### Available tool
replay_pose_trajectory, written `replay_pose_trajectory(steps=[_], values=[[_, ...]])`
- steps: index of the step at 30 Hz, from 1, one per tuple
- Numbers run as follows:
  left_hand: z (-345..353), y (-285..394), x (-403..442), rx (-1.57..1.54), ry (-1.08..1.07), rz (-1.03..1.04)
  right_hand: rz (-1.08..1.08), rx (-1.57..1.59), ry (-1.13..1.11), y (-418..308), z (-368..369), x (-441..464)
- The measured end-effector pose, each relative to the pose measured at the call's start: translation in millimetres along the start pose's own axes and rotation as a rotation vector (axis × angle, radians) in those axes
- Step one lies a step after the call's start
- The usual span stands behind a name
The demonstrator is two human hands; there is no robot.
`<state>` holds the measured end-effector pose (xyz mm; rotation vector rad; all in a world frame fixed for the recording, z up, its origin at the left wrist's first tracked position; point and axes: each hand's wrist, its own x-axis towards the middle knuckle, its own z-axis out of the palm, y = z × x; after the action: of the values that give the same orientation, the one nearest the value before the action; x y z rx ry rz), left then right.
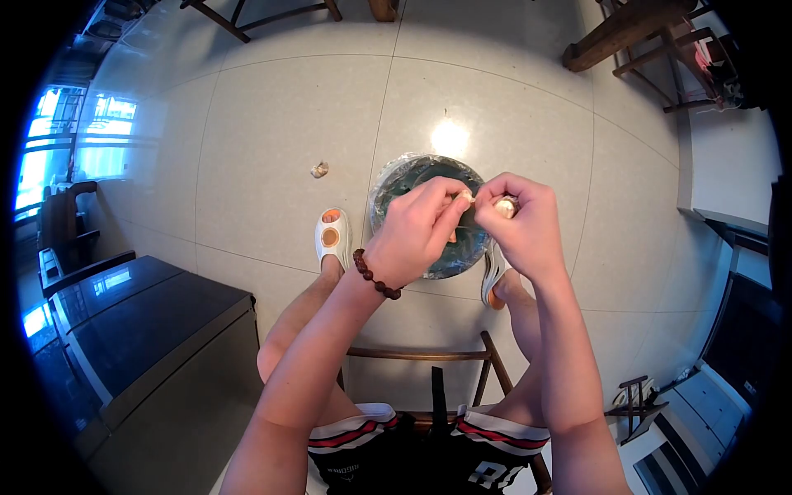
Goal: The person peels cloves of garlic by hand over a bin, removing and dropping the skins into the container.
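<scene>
Above a round bin (388,181) lined with a clear bag, both hands meet at chest height. My left hand (417,227) pinches a small pale piece (467,196), which looks like garlic, between thumb and forefinger. My right hand (524,223) is closed around a whitish bulb (506,206), its fingertips close to the same small piece. A beaded bracelet (375,276) circles my left wrist. The bin's inside is dark and partly hidden by my hands.
A small brownish-white piece (319,169) lies on the tiled floor left of the bin. My sandalled feet (332,235) stand either side of the bin. A dark glossy cabinet (157,330) is at the left, with wooden chair legs (610,41) at the upper right.
</scene>
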<state>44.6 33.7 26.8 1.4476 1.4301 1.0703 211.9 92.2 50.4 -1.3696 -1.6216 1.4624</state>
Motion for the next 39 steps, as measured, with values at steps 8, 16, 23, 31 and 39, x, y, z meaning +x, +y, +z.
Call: replay_pose_trajectory(steps=[8,16,23,31,39], values=[[2.8,-4.6,1.1,-0.242,0.015,-0.129,0.039,0.116,-0.031,-1.7,0.0,-0.7],[9.0,-11.0,0.1,-0.473,0.031,-0.326,0.030,0.141,-0.053,2.7,2.8,-1.2],[2.9,-12.2,2.2,-0.790,0.026,-0.455,0.029,0.119,-0.066,2.9,4.5,-2.3],[0.9,-13.2,4.4,-0.851,0.060,-0.468,0.010,0.028,-0.063,3.9,3.9,-1.9],[-4.1,-21.0,5.7,-0.955,0.012,-0.466,0.095,-0.427,-0.196,7.9,-7.9,1.0]])
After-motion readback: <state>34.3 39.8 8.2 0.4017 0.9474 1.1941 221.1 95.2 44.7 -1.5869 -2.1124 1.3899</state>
